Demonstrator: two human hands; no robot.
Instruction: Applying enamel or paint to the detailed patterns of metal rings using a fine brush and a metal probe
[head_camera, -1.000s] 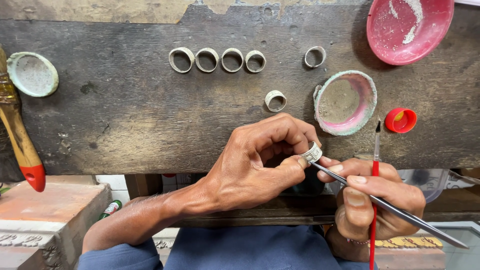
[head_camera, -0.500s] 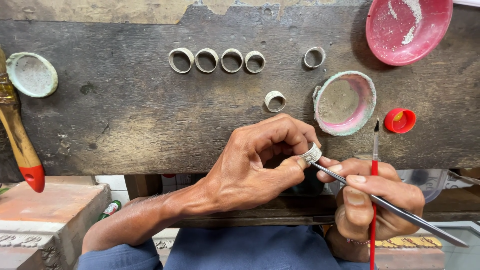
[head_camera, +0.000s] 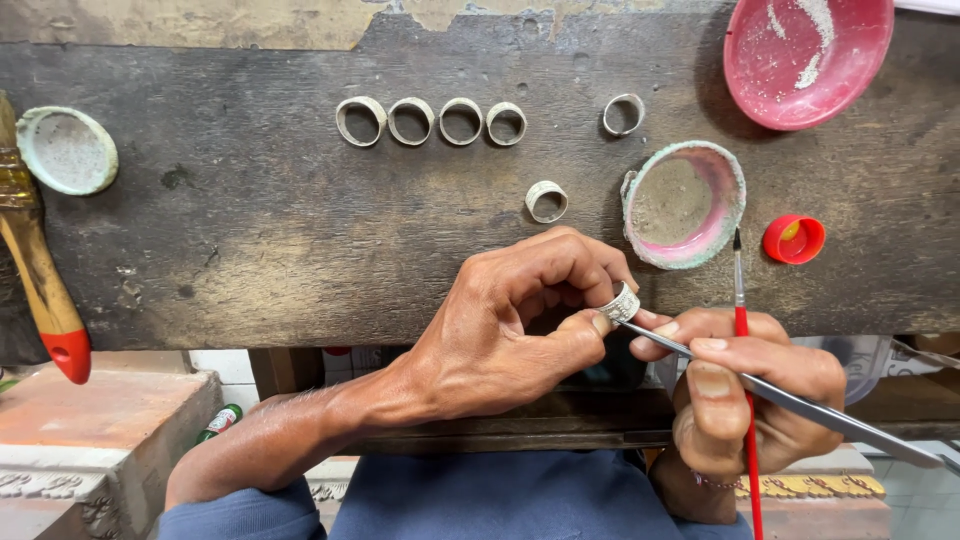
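The left hand (head_camera: 500, 330) pinches a patterned silver ring (head_camera: 621, 301) between fingertips at the near edge of the bench. The right hand (head_camera: 750, 395) grips slim steel tweezers (head_camera: 800, 405) and a red-handled brush (head_camera: 745, 400). Farther off, dull rings (head_camera: 430, 121) line the scarred dark wooden bench (head_camera: 250, 220).

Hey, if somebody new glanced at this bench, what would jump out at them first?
Probably the two hands at the lower middle: the left hand pinches a patterned silver ring, while the right hand touches a thin metal tool to it and also holds a red-handled brush. Next, the row of four plain rings at the top of the dark wooden bench, and the red bowl at the top right.
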